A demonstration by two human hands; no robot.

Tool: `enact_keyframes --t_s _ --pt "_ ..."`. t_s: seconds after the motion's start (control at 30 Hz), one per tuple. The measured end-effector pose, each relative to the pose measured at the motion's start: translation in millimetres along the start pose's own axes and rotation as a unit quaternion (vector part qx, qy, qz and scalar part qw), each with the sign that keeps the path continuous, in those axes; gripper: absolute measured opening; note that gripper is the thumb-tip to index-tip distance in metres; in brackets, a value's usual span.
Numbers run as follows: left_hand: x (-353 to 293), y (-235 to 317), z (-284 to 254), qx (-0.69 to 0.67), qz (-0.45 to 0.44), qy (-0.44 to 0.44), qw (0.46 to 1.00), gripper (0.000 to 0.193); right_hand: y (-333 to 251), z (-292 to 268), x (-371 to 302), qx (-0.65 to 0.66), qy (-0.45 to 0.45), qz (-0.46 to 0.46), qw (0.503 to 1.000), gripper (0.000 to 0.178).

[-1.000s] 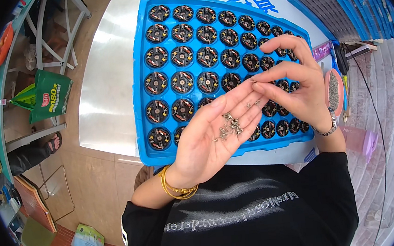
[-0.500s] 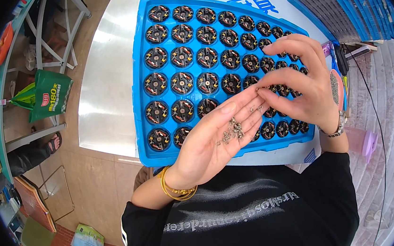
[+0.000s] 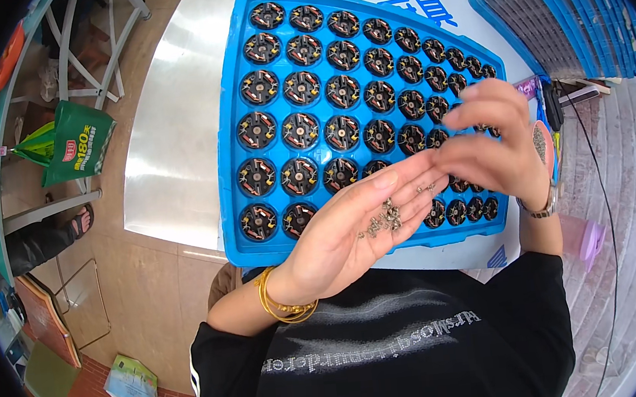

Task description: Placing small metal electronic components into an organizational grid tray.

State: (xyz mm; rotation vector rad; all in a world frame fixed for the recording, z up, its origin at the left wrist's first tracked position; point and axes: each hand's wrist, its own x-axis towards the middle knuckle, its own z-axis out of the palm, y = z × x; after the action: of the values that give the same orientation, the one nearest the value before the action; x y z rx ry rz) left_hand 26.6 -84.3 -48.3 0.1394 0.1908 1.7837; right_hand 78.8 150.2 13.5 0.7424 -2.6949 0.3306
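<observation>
**Hands over a parts tray**

Since the earlier frame, the right hand [image 3: 497, 139] has lifted slightly and its fingers have bunched above the left fingertips. From left to right: a green bag [image 3: 74, 141] lies on the floor at far left; the blue tray [image 3: 231, 184] of round black parts rests on the table [image 3: 169, 159]; the left hand [image 3: 356, 233] lies flat and unclenched, palm up, cradling small metal pieces [image 3: 383, 221]; whether the pinched right fingers grasp a piece cannot be told.
</observation>
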Motion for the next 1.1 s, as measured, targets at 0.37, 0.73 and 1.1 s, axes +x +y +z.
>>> enact_keyframes --t_s 0.37,0.73,1.1 --pt "1.3 1.7 2.7 -0.011 0.060 0.022 0.998 0.065 50.5 37.3 -4.8 -0.038 0.018 0.221 0.974 0.011" --pt "2.9 0.9 2.0 -0.035 0.145 0.059 0.987 0.063 41.7 29.7 -4.6 -0.112 0.017 0.139 0.984 0.015" --pt "3.0 1.9 2.0 -0.059 0.145 0.060 0.986 0.062 -5.1 6.9 13.5 -0.046 0.036 0.126 0.990 0.024"
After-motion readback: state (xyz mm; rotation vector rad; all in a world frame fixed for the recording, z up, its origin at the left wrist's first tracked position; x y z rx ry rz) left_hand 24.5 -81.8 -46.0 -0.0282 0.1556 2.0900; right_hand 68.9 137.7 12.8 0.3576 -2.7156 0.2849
